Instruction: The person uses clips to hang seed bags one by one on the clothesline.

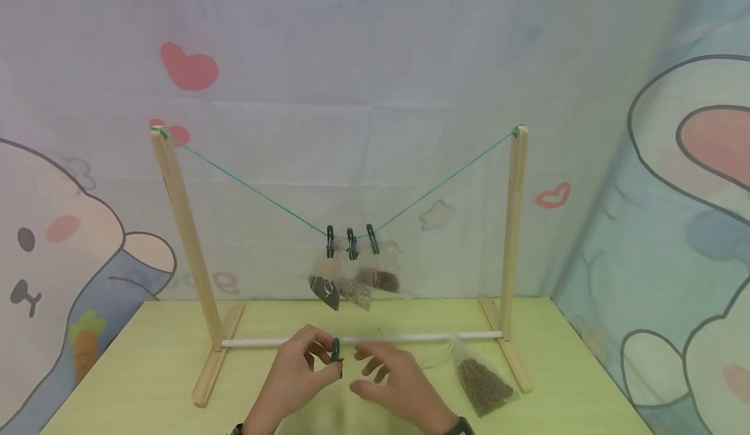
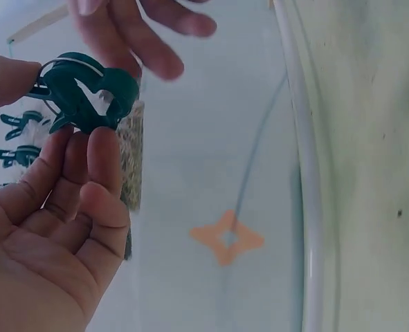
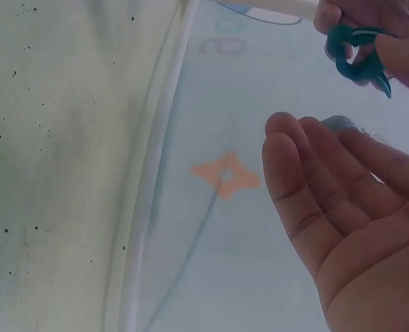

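Observation:
My left hand pinches a dark green clip between thumb and fingertips, above the table in front of the white rod. Beside it, my right hand holds nothing; its fingers are loosely bent and point toward the clip, apart from it. Behind the hands, three similar green clips hang on a sagging green string. They hold clear bags with dark, speckled and brown contents. To the right of my right hand, a see-through bag of brown bits lies on the table.
The string runs between two wooden posts, left and right, on wooden feet. A white rod joins them low down, across the light yellow-green table. A printed cloth hangs behind.

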`<state>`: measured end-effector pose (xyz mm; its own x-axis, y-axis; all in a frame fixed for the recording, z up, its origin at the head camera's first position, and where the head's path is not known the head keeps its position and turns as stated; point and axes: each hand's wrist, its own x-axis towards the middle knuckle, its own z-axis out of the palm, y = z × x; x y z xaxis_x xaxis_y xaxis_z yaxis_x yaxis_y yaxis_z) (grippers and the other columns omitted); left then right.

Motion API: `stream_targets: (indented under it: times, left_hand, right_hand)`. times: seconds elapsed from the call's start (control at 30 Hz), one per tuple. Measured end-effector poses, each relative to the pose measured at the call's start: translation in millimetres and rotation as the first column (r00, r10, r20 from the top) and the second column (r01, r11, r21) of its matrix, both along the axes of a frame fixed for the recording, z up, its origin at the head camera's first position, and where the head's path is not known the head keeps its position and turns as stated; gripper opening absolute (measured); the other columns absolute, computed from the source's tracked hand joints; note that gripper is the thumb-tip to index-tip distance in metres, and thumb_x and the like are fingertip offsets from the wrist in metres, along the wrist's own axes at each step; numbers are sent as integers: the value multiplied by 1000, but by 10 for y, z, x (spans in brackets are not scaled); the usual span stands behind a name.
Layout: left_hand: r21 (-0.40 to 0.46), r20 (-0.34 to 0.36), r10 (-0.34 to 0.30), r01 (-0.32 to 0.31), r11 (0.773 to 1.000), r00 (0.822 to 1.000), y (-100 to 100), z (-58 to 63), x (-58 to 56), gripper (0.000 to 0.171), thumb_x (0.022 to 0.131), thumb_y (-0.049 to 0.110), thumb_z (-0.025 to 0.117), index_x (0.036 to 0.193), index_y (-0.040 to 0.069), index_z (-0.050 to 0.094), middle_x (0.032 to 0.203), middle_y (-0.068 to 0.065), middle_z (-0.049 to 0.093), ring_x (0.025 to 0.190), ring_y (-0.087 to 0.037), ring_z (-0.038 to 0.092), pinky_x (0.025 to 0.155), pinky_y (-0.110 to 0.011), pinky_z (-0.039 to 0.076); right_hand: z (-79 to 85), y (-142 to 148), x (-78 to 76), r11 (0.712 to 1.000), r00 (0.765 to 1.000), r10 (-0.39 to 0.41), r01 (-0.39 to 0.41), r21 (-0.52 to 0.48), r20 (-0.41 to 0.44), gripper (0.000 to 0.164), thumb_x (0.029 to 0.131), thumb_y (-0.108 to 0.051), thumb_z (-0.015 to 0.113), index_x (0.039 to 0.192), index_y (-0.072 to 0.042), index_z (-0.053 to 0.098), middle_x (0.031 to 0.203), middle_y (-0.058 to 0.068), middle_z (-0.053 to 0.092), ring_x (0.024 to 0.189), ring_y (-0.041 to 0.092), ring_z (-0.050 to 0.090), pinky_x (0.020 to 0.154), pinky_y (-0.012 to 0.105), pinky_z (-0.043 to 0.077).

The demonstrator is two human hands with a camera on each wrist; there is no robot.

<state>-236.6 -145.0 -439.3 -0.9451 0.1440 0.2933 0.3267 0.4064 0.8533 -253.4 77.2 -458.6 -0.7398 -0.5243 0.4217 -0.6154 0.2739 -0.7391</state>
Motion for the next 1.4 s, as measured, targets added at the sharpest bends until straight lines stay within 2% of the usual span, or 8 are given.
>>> stream_targets:
  times: [0.17,0.4,0.57,0.8,1.03,1.17,1.4]
  left_hand:
    - [77,25,-73,71,995,997,74,-59,-15,19,89,9,79,105,9,68,102,-6,69,84,-10,68,66,-22,49]
    - [126,53,-121,114,986,991,113,-79,-25,21,90,10,78,108,6,68,109,-9,69,89,-10,69,74,-26,54]
    - [118,36,-142,137,983,989,118,-85,-28,23,91,11,78,110,4,67,110,-10,68,94,-12,68,77,-27,55]
    - [72,-23,-132,134,988,991,55,-87,-32,41,91,16,81,127,6,66,120,-17,65,99,-18,65,76,-28,54]
    - [47,-50,-159,161,986,986,29,-94,-44,31,91,18,81,119,8,70,114,-16,67,92,-20,66,74,-26,55]
    - [36,-74,-134,137,990,988,38,-93,-49,28,90,15,82,115,8,71,108,-12,69,89,-15,66,73,-26,55]
    - [75,-136,-31,42,996,990,92,-59,-1,20,84,5,83,102,11,75,94,-10,71,80,-17,66,70,-27,54]
  right_hand:
    - [6,-11,7,997,998,70,-70,-15,-11,48,97,-17,74,139,1,60,122,23,69,94,29,73,75,33,61]
    - [6,-38,1,996,997,76,-77,-42,-32,39,99,-20,72,135,-8,66,122,15,71,90,11,72,72,26,59]
    - [-2,-40,-8,997,996,56,-60,-55,-70,34,99,-17,72,130,-5,69,116,14,73,85,8,70,70,25,59]
    - [-27,-8,-45,999,994,-8,4,-35,-113,29,95,-12,75,123,-6,71,107,9,74,78,4,67,66,26,59]
    - [-31,13,-44,999,991,-14,9,-35,-130,27,94,-10,76,120,-6,71,104,7,72,77,5,67,65,26,58]
    - [-19,12,-38,999,991,-3,-3,-41,-133,25,94,-9,76,118,-7,72,103,7,72,77,4,67,64,26,59]
    - [11,10,-21,998,992,36,-42,-49,-122,27,94,-8,76,121,-6,72,105,10,73,78,5,68,66,27,60]
